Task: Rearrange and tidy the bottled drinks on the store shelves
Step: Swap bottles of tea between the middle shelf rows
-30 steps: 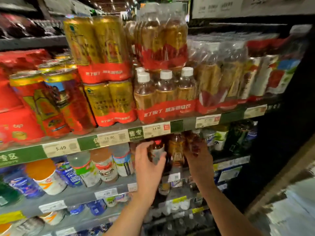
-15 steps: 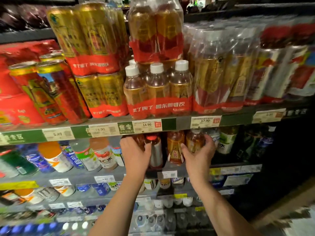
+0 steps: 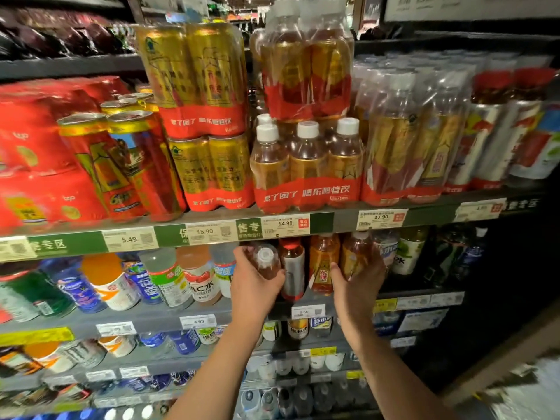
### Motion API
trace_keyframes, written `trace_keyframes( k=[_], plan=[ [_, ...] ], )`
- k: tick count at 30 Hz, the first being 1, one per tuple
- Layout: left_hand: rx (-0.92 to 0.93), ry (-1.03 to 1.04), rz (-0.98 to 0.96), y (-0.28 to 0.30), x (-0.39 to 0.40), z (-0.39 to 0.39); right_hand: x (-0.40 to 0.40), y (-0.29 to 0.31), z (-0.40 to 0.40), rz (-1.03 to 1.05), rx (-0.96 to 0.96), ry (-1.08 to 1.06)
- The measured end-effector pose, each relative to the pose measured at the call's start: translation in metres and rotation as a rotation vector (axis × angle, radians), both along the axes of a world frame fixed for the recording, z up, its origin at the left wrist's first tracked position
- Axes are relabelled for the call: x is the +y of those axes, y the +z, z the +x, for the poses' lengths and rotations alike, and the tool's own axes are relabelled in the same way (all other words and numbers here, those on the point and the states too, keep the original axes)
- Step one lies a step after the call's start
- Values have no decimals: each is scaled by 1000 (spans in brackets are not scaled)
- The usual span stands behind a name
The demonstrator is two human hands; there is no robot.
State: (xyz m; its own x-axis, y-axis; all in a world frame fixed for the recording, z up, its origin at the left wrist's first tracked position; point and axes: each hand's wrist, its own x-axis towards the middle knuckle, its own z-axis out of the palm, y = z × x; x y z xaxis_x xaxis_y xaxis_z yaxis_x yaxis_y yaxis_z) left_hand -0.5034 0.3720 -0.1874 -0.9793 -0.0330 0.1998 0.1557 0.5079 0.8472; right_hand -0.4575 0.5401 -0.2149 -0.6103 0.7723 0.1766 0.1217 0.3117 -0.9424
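Bottle [image 3: 266,262], tilted with its white cap toward the camera, is gripped by the left hand [image 3: 254,283] at the second shelf's front edge [image 3: 212,310]. An upright amber bottle [image 3: 356,256] is clasped by the right hand [image 3: 357,286]. Behind stand further bottles.

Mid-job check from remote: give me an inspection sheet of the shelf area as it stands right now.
Surface: second shelf, grey, with price tags along its edge.
Job's things: white-capped amber bottle tilted cap toward the camera; red-capped bottle and orange-label bottle upright between the hands; amber bottle at the right.
Clutter: mixed bottles leaning at the shelf's left.
Grippers: left hand grips the tilted bottle; right hand holds the amber bottle at the right.
Cables: nothing seen.
Surroundings: shrink-wrapped multipacks of cans and bottles on the shelf above; more drinks on lower shelves; dark at the right.
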Motion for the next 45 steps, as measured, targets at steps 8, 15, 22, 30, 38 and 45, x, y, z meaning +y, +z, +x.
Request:
trace_keyframes(
  k=[8,15,22,30,38,45],
  plan=[
    [-39,-102,75,-15,-23,2,-26,7,14,64,-37,-31],
    [49,-93,374,16,-48,35,-38,27,32,117,43,-23],
    [4,-307,593,55,-42,48,-16,74,54,98,168,-76],
    [-21,-338,730,97,8,62,55,147,75,53,347,-185],
    [35,-275,746,125,71,70,131,216,59,170,290,-84],
    [94,-114,820,145,125,80,191,253,18,603,70,33]
  ],
)
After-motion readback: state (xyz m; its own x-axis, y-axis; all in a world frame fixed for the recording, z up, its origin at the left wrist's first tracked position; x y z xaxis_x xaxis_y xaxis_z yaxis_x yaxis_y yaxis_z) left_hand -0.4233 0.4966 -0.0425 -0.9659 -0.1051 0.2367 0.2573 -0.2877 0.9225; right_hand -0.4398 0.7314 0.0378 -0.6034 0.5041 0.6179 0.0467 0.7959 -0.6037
